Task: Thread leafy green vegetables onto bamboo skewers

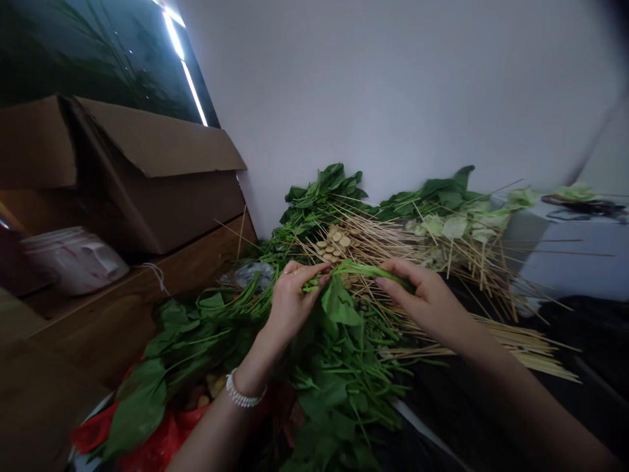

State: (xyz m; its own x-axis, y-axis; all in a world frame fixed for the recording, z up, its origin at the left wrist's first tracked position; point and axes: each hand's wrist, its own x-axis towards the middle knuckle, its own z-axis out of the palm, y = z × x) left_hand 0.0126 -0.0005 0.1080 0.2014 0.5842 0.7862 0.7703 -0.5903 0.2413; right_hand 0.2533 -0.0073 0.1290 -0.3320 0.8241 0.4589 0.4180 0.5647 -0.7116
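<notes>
Head-worn view, angled down at hands (292, 305) (427, 305)

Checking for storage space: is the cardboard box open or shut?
Open: the cardboard box has its top flaps raised and spread apart, not folded down.

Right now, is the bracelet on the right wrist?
No, the bracelet sits on the left wrist, and the right wrist shows none.

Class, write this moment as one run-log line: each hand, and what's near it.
left hand: pinching green stem | right hand: pinching same stem | nearby: leafy greens, wooden skewers
</notes>
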